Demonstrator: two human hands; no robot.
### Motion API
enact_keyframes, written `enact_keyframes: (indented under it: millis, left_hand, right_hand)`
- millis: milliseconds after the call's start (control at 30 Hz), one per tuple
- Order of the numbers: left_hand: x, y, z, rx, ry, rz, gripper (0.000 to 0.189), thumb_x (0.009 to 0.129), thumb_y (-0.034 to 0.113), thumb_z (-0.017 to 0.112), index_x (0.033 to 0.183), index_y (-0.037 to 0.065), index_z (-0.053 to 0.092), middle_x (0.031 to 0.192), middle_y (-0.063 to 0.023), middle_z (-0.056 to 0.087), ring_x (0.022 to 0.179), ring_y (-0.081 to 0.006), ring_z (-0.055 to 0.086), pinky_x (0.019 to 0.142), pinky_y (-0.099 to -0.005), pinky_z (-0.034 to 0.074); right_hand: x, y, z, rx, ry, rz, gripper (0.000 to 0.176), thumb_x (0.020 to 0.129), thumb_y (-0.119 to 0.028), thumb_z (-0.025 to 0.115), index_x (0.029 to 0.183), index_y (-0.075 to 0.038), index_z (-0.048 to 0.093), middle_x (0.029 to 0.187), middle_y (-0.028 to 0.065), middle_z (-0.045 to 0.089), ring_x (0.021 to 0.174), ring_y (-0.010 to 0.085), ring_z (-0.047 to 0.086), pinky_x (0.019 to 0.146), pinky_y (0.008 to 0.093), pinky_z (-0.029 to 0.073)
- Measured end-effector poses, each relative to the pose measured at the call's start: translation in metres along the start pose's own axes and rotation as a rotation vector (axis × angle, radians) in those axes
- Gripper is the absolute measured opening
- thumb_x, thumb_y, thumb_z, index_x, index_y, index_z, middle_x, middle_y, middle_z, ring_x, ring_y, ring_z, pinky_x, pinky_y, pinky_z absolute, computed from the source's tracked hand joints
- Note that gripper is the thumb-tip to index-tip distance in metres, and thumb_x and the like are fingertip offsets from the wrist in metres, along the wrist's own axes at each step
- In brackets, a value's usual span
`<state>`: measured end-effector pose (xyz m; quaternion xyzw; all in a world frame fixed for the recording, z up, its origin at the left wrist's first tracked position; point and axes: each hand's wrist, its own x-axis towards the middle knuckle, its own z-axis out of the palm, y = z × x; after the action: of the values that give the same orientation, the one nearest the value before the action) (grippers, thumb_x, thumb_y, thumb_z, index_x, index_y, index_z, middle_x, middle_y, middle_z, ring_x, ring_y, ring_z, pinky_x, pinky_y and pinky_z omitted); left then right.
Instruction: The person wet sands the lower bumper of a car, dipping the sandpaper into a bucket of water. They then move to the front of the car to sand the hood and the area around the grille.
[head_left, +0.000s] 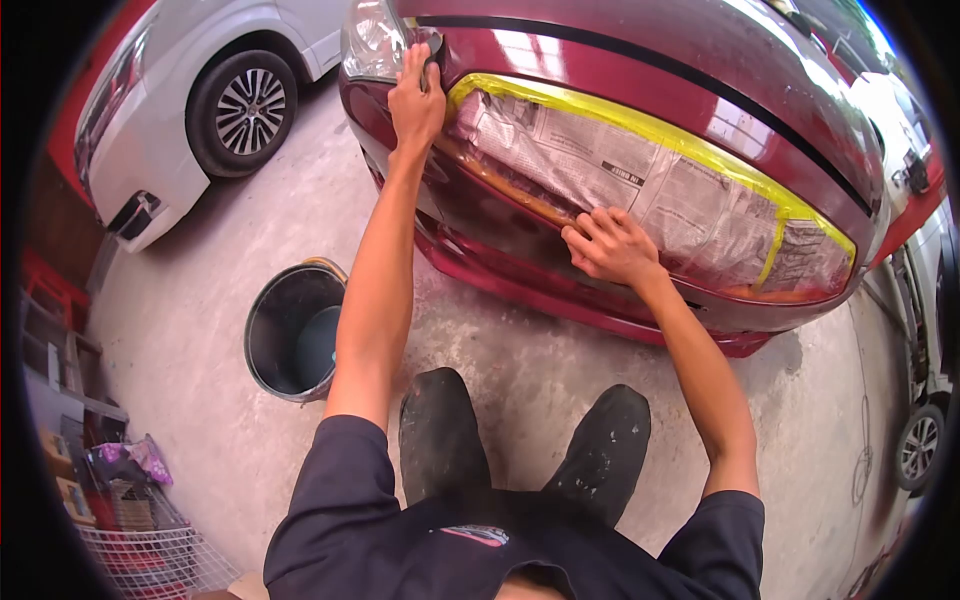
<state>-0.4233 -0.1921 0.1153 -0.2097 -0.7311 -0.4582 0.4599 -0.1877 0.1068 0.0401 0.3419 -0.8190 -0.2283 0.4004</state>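
A dark red car bumper (520, 262) curves in front of me. Yellow tape (640, 132) borders a patch of newspaper (690, 190) under clear plastic film (545, 165). High on the left, my left hand (414, 105) presses on the bodywork beside the headlight (372, 40), its fingers on a dark flat piece (434, 46) whose kind I cannot make out. My right hand (612, 246) is closed at the lower edge of the patch, fingers curled on the film, which is creased from there toward the upper left. Its fingertips are partly hidden.
On the concrete floor (220, 300) left of my legs stands a black bucket (270, 340) with some liquid inside. A white vehicle (165, 120) is parked at the upper left. A wire rack (160, 560) with clutter fills the lower left corner. Another car's wheel (920, 447) shows at right.
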Motion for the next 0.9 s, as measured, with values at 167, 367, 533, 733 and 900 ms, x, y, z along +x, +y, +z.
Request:
enact_keyframes:
  millis: [167,367,533,733,900]
  left_hand:
    - [-0.098,0.002,-0.009,-0.003,0.061,0.044,0.046,0.11,0.021,0.058,0.154,0.008,0.056,0.16,-0.0181,0.053,0.154,-0.0321,0.044,0.126,-0.0479,0.034]
    - [-0.065,0.005,-0.011,-0.035,0.093,-0.134,0.043,0.111,0.016,0.053,0.152,0.003,0.057,0.157,-0.0229,0.054,0.152,-0.0378,0.044,0.123,-0.0485,0.04]
    - [-0.107,0.01,-0.009,0.058,0.163,-0.099,0.042,0.111,0.013,0.049,0.148,-0.005,0.056,0.149,-0.026,0.059,0.145,-0.0408,0.051,0.118,-0.0472,0.045]
    - [-0.077,0.009,-0.019,0.045,0.117,-0.313,0.042,0.111,0.015,0.05,0.147,-0.005,0.057,0.143,-0.0283,0.063,0.14,-0.0424,0.055,0.115,-0.0467,0.048]
    - [-0.093,0.003,-0.025,0.018,0.122,-0.226,0.043,0.112,0.017,0.047,0.148,-0.004,0.056,0.145,-0.0269,0.062,0.141,-0.0408,0.054,0.117,-0.0444,0.047]
  right_hand:
    - [-0.003,-0.003,0.007,-0.004,0.015,0.021,0.032,0.084,-0.041,0.075,0.108,-0.023,0.063,0.1,-0.0041,0.062,0.105,0.0139,0.062,0.099,0.0336,0.042]
    - [-0.003,-0.005,0.007,-0.005,0.001,0.019,0.029,0.084,-0.039,0.074,0.106,-0.023,0.064,0.099,-0.0035,0.062,0.104,0.0141,0.061,0.098,0.0336,0.043]
    - [-0.002,-0.007,0.006,-0.01,0.015,0.019,0.028,0.084,-0.04,0.074,0.104,-0.024,0.064,0.097,-0.004,0.061,0.103,0.0145,0.061,0.098,0.034,0.043]
    - [0.0,-0.003,0.005,-0.008,0.033,0.018,0.028,0.083,-0.038,0.074,0.105,-0.024,0.065,0.098,-0.004,0.061,0.105,0.0148,0.061,0.098,0.0345,0.043]
    - [-0.001,-0.002,0.006,-0.015,0.007,0.008,0.029,0.083,-0.038,0.074,0.106,-0.024,0.066,0.098,-0.0039,0.061,0.104,0.0151,0.061,0.098,0.0346,0.043]
